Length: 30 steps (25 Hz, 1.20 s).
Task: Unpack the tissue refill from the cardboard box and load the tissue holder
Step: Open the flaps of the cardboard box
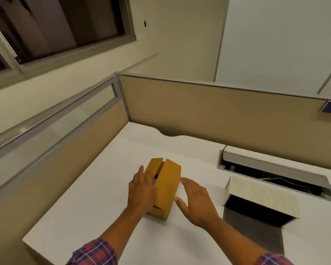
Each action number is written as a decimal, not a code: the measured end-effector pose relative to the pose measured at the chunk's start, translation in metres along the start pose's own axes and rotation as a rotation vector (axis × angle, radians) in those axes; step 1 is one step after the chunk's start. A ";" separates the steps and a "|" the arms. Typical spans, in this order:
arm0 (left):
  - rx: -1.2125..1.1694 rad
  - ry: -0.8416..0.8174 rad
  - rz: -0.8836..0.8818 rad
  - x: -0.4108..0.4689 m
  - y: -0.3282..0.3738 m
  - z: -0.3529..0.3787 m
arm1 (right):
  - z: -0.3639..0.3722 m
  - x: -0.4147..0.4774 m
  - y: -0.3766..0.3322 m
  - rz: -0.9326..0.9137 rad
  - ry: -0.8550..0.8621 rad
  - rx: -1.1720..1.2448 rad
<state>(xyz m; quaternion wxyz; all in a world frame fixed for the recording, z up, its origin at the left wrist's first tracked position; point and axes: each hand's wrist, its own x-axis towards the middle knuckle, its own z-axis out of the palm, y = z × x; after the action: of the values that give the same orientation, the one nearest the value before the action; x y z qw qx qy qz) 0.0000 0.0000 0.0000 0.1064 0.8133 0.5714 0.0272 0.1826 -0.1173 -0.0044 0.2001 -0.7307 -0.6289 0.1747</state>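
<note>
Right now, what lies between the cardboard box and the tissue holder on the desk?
In the head view, only the right hand, open beside the cardboard box, and bare white desk separate it from the tissue holder.

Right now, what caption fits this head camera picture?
Two hands, left and right, reach for a cardboard box on a white desk.

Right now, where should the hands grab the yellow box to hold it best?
Take the cardboard box by its two long side walls, one hand from each side. It lies lengthwise away from the person, and the left hand and right hand already flank it. Avoid the loose top flaps; they would probably give.
</note>
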 end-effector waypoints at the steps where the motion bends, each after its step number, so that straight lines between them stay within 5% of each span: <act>1: -0.010 -0.020 -0.020 0.001 -0.009 -0.001 | 0.001 0.006 -0.006 -0.044 -0.017 -0.017; 7: -0.170 0.069 -0.068 0.007 -0.045 -0.017 | 0.006 0.046 -0.049 -0.295 -0.220 -0.246; 12: 0.061 0.193 0.018 0.026 -0.081 -0.027 | 0.024 0.070 -0.074 -0.523 -0.425 -0.511; 18: 0.239 0.077 0.109 0.029 -0.092 -0.003 | 0.014 0.072 -0.082 -0.576 -0.298 -0.622; 22: 0.179 0.005 0.102 0.030 -0.089 0.008 | 0.004 0.071 -0.079 -0.394 -0.327 -0.431; 26: -0.135 -0.054 -0.076 0.036 -0.092 0.009 | 0.010 0.068 -0.057 -0.063 -0.420 -0.180; 30: -0.389 -0.129 -0.181 0.037 -0.088 -0.014 | 0.012 0.060 -0.047 0.055 -0.423 0.097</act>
<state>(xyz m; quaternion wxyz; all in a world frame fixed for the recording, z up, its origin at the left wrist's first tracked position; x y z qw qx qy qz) -0.0710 0.0650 -0.0072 0.2995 0.7231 0.6179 0.0753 0.1453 -0.0506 0.0089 0.0936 -0.6842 -0.6276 0.3596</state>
